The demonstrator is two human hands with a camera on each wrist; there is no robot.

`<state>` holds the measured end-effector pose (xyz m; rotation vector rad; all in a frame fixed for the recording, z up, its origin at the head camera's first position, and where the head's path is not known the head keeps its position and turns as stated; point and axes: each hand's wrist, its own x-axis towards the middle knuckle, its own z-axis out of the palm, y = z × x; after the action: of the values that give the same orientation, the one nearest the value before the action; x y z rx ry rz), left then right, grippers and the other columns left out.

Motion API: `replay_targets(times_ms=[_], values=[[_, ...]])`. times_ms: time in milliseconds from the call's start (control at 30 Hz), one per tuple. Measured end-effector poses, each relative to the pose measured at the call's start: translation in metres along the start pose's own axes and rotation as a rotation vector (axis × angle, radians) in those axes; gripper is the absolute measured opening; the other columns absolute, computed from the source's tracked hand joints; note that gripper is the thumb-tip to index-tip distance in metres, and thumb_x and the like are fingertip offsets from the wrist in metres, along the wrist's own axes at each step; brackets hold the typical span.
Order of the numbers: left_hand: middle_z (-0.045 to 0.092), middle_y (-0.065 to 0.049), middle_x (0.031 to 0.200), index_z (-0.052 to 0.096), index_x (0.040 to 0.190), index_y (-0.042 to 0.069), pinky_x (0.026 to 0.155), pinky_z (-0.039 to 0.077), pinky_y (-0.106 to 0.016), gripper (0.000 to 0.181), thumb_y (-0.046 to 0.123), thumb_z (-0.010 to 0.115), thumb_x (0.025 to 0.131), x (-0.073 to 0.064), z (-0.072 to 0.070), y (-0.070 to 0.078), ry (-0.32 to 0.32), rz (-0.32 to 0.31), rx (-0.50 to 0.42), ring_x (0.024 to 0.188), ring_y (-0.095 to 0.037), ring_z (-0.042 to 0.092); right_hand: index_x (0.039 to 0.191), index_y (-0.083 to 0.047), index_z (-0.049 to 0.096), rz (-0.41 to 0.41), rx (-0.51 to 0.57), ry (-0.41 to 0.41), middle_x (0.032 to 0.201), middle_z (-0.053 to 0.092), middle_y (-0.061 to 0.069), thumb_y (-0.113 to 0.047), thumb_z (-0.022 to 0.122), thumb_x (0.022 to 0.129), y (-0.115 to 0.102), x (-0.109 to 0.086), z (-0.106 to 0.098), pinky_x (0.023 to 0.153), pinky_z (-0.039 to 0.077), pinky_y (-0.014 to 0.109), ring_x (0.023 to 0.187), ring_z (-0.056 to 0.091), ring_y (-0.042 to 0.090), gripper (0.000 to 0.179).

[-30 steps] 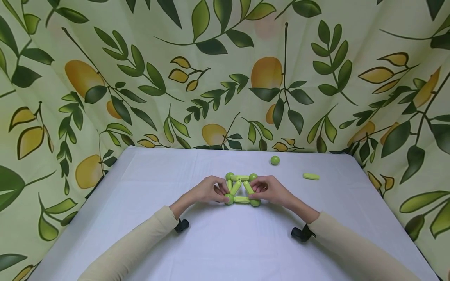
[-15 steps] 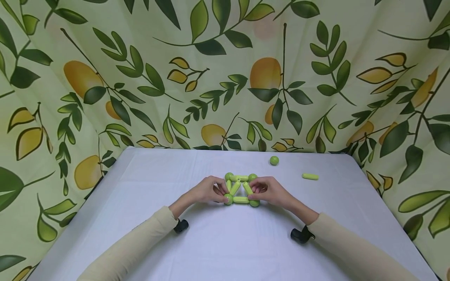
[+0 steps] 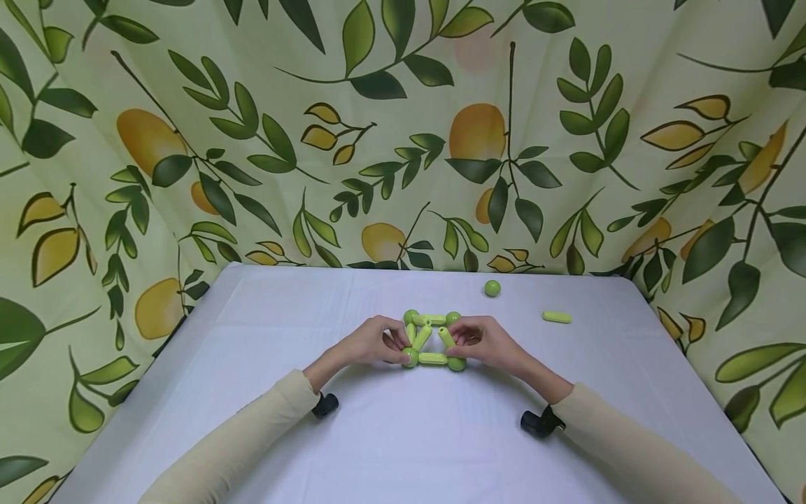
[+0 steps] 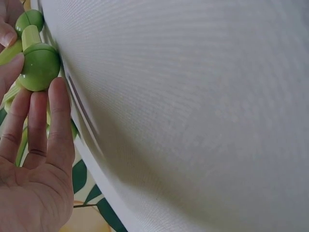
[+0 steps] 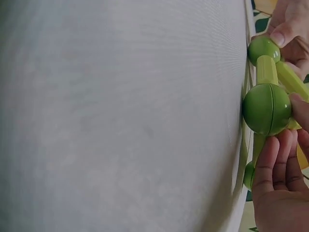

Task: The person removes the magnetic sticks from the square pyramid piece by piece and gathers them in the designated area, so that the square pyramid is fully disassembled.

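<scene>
A frame of green balls and light green ribbed rods (image 3: 432,358) rests on the white table, with a ball at each corner. Two more rods slant up from its near corner balls; their upper ends stand apart, and the right slanted rod (image 3: 446,337) shows a hole in its tip. My left hand (image 3: 376,341) grips the near left ball (image 4: 40,66) between thumb and fingers. At the near right ball (image 5: 267,109), my right hand (image 3: 486,341) holds on with thumb and fingertips, the thumb lying by the foot of the right slanted rod. The fingers partly hide the side rods.
Behind the frame, a loose green ball (image 3: 492,288) lies near the table's far edge. A single loose rod (image 3: 557,317) lies farther right. A leaf-patterned curtain (image 3: 403,175) hangs behind the table (image 3: 403,434). Black wrist cameras (image 3: 325,405) sit under both sleeves.
The right slanted rod has tipped slightly, its upper end shifting a little to the right, away from the left slanted rod. Both hands keep their holds.
</scene>
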<state>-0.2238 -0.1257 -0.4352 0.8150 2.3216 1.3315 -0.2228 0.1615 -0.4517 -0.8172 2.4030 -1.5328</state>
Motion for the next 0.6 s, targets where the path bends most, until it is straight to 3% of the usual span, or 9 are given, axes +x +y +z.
replay_targets(times_ms=[267,600], values=[[0.065,-0.006,0.087,0.071,0.091,0.001,0.072,0.058,-0.028,0.018,0.001,0.085,0.081,0.001,0.0,0.001,-0.005,-0.014,0.01,0.078,-0.014,0.066,0.109,0.004,0.07,0.034,-0.016,0.031,0.095,0.066,0.011,0.004,0.08,0.085,-0.005,-0.003,-0.011,0.077,0.054,0.03,0.087,0.06,0.028,0.026],[0.064,-0.004,0.086,0.071,0.091,0.001,0.071,0.058,-0.028,0.018,0.001,0.086,0.081,0.001,0.0,0.001,-0.004,-0.017,0.031,0.077,-0.014,0.065,0.112,-0.001,0.072,0.03,-0.014,0.057,0.106,0.069,0.008,-0.006,0.082,0.087,-0.004,-0.014,-0.039,0.084,0.055,0.029,0.095,0.065,0.024,0.028]])
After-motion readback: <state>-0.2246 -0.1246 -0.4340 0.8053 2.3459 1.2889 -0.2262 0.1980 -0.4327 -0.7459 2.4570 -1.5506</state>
